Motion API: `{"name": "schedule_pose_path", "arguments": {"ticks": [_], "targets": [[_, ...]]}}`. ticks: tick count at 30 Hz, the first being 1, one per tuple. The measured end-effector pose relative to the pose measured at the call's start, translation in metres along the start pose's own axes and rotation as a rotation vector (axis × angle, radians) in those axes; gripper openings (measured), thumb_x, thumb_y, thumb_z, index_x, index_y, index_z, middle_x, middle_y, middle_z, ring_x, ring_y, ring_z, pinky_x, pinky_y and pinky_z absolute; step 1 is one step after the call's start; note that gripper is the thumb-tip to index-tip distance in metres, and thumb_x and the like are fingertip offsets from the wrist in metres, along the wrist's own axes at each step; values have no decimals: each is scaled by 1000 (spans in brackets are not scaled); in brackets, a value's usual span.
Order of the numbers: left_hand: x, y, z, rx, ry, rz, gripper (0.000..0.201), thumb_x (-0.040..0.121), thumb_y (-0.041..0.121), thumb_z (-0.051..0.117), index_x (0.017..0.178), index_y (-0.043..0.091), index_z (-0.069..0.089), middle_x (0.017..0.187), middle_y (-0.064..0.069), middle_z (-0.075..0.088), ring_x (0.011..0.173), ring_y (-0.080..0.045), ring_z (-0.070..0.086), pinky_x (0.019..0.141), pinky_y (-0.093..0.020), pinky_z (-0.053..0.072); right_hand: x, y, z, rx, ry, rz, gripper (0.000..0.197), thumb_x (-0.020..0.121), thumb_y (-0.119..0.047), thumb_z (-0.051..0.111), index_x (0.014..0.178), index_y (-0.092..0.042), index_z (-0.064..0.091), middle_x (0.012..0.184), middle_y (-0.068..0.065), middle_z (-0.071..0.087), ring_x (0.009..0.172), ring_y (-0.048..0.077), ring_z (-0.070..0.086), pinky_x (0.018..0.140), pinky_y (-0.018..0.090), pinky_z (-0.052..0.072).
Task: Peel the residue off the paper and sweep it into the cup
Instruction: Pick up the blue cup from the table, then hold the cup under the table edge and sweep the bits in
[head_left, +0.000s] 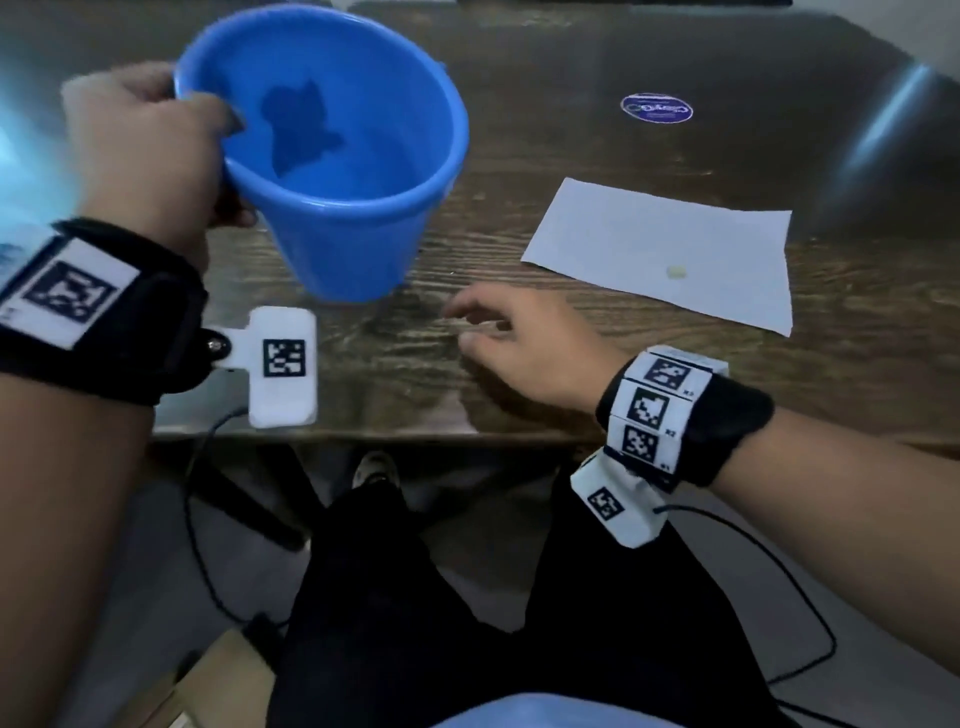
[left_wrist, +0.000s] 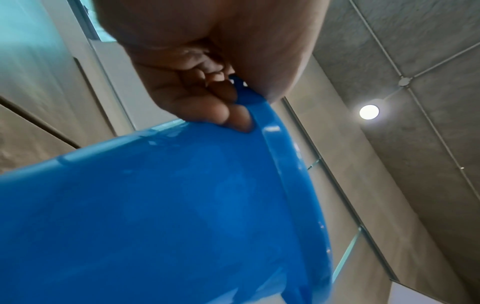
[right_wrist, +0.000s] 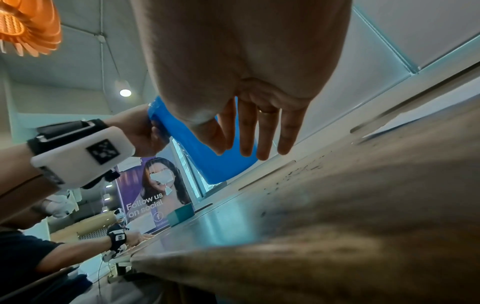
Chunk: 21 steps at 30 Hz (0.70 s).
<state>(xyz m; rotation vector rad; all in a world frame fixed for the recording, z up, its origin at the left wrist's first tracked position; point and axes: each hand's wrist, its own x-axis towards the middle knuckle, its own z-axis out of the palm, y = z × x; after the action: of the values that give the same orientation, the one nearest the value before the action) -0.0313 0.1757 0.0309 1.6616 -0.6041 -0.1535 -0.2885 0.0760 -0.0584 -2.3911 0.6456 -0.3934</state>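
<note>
My left hand (head_left: 156, 150) grips the blue plastic cup (head_left: 343, 171) by its rim and holds it tilted above the wooden table, thumb inside the rim; the left wrist view shows my fingers (left_wrist: 207, 107) curled round the cup's (left_wrist: 155, 216) rim. My right hand (head_left: 514, 343) hovers low over the table just right of the cup, fingers (right_wrist: 259, 135) straight and relaxed, holding nothing. A white paper sheet (head_left: 665, 249) lies flat to the right with a small pale blob of residue (head_left: 676, 272) on it. A dark patch shows inside the cup; what it is I cannot tell.
The wooden table (head_left: 519, 161) has its front edge (head_left: 363, 431) just below my hands. A round blue sticker (head_left: 656, 108) sits far back. A teal box (right_wrist: 181, 216) stands at the table's far end, and another person's arm (right_wrist: 78, 253) rests on a neighbouring surface.
</note>
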Motion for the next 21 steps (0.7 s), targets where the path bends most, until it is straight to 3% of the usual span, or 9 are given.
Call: {"name": "schedule_pose_path", "arguments": {"ticks": [1, 4, 9, 13, 18, 21], "targets": [[-20, 6, -4, -12, 1, 10, 6, 76, 18, 62, 76, 20, 68, 69, -6, 62, 38, -16, 49, 34, -24, 40, -2, -4, 3, 12, 16, -5, 26, 95, -28, 61, 121, -34, 64, 119, -13, 67, 112, 3, 60, 100, 30, 48], [-61, 14, -19, -55, 18, 80, 19, 79, 6, 57, 81, 20, 68, 59, 2, 53, 36, -13, 46, 33, -23, 37, -3, -17, 9, 90, 72, -11, 25, 94, -22, 63, 116, -33, 66, 107, -19, 65, 107, 1, 61, 100, 32, 49], [-95, 18, -58, -81, 102, 61, 22, 81, 2, 54, 75, 20, 65, 57, 4, 51, 39, -13, 47, 35, -21, 36, 2, -40, 15, 273, 144, -21, 23, 93, -13, 63, 108, -31, 65, 103, -18, 68, 101, -2, 65, 97, 24, 52], [-128, 7, -93, -101, 158, 24, 21, 77, 4, 55, 75, 21, 67, 53, 8, 52, 39, -15, 45, 34, -21, 32, 8, -52, 18, 235, 161, -95, 19, 94, -12, 64, 106, -26, 65, 100, -14, 68, 96, -1, 64, 89, 12, 49], [-179, -19, -129, -143, 164, -57, 24, 76, 5, 60, 82, 22, 75, 68, -3, 61, 57, -17, 53, 48, -25, 42, 19, -56, 28, 179, 151, -108, 18, 94, -17, 63, 111, -18, 69, 104, -7, 70, 92, -1, 63, 85, 8, 46], [-205, -30, -146, -116, 96, -126, 25, 78, 5, 61, 94, 17, 76, 82, -10, 65, 68, -20, 57, 57, -30, 46, 22, -58, 39, 156, 157, -108, 17, 93, -17, 63, 109, -20, 69, 102, -7, 70, 85, -12, 60, 82, 4, 43]]}}
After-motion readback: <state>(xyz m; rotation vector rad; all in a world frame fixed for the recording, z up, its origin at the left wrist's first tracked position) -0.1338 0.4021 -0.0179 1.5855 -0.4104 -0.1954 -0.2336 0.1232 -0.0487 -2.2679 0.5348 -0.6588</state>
